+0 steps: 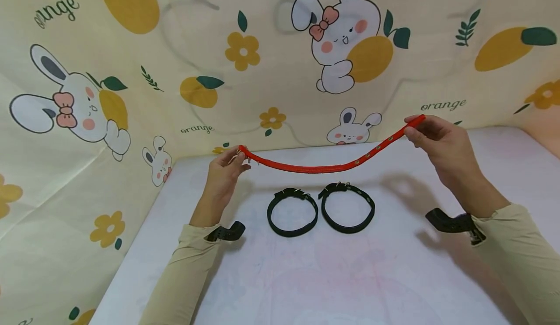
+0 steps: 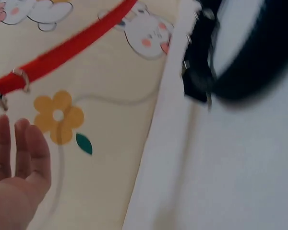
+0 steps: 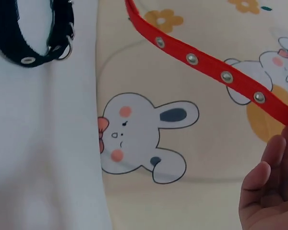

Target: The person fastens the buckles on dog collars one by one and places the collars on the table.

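Note:
A red collar with metal eyelets hangs unbuckled in a shallow curve between both hands, above the table. My left hand pinches its buckle end, where metal rings show in the left wrist view. The eyelet end is pinched between thumb and fingers of my right hand, raised higher than the left. In the right wrist view a row of eyelets runs along the red strap. Below the strap, two black collars lie buckled into loops, side by side on the table.
The white tabletop meets a cream cloth backdrop printed with rabbits, oranges and flowers at the back and left. A black camera mount sits on each wrist, one on the left sleeve and one on the right sleeve.

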The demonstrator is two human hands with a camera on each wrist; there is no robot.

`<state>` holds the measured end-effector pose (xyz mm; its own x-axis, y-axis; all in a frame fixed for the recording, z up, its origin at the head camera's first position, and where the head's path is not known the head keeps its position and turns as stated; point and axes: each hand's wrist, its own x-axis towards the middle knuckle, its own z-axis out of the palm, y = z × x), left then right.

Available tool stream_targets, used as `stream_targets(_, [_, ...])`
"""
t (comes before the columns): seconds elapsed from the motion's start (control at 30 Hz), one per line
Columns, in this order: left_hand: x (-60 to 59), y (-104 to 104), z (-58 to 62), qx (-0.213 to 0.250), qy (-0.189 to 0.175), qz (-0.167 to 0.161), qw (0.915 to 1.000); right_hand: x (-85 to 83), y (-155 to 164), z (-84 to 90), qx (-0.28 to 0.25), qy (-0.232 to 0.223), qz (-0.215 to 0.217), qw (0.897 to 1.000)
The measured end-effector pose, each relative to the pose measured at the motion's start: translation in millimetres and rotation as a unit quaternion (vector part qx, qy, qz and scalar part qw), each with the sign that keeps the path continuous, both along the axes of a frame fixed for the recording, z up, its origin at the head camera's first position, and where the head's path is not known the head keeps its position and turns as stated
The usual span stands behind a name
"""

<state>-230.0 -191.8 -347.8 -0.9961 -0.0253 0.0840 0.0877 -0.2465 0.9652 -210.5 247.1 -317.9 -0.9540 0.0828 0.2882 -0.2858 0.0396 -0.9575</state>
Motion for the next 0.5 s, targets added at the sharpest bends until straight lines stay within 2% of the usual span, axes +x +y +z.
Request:
stream_targets(0.07, [1.2,2.2,2.0,0.039,0.007,-0.006,0.9992,1.2,-1.6,1.3,-0.036,0.006,0.01,0.999])
stream_targets(0.17, [4.5,6.5,5.3,0.07,0.023,-0.013,0.9972,2.1,-3.7,2.6,-0.054,0.011,0.025,0.998])
stream_targets(0.3, [9.6,12.8,9.2,0.077,0.047,-0.01,0.9959,2.1,-7.2,3.4,-0.053,0.017,0.06,0.997])
stream_targets(0.5, [16.5,23.4,14.9,0.082,0.076,0.022,0.9935,6.9,-15.8,5.7,-0.08,0.018,0.097,0.992])
